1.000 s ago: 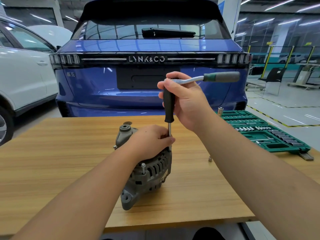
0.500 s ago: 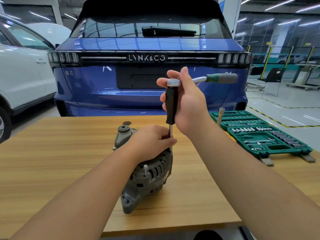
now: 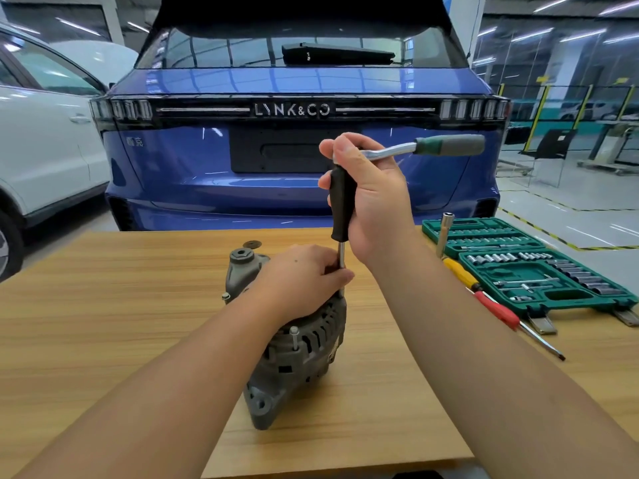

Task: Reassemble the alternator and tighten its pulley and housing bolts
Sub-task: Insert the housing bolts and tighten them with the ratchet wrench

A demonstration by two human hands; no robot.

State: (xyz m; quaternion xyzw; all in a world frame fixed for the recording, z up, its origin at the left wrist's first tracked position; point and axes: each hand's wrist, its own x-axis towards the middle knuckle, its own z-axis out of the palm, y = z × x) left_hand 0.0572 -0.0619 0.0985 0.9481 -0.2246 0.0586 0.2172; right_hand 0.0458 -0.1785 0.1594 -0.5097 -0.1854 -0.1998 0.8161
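Alternator [image 3: 301, 344]: a grey cast housing with cooling slots, standing on the wooden table [image 3: 103, 323] near its front edge, with one mounting lug pointing toward the viewer and a second lug with a round boss at the far side. A housing bolt [image 3: 294, 335] stands upright and proud of the near rim; a smaller one shows at the left rim. The left hand [image 3: 304, 281] rests on top of the housing, its fingers curled and its fingertips pinched together round the thin steel shaft of the extension driver [image 3: 341, 209], which stands upright over the right rim of the housing; its tip is hidden behind the fingers. The right hand [image 3: 373, 198] grips the driver's black handle, fingers wrapped round it, with the thumb over the head of the ratchet wrench [image 3: 425, 146] seated on top; the green-and-grey wrench handle projects level to the right. A dark washer [image 3: 251, 243] lies on the table just beyond the alternator. To the right lie an open green socket set [image 3: 539, 271], a socket bar [image 3: 443, 233] leaning beside it, and yellow [image 3: 460, 271] and red screwdrivers [image 3: 498, 311]. Beyond the table stand a blue car [image 3: 294, 188] and a white car [image 3: 45, 143].
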